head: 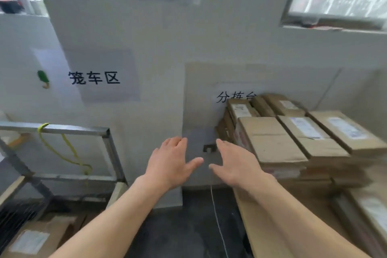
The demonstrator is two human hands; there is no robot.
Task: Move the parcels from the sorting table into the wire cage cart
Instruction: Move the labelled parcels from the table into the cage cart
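Hands first: my left hand (171, 163) and right hand (234, 165) hover side by side, fingers straight and spread, holding nothing. Parcels (272, 142) sit stacked on the table (257, 241), close beside my right hand. I see the cart (73, 129) at left, a labelled box (35, 236) low inside its frame and a yellow cord (69, 153) tied to its top rail.
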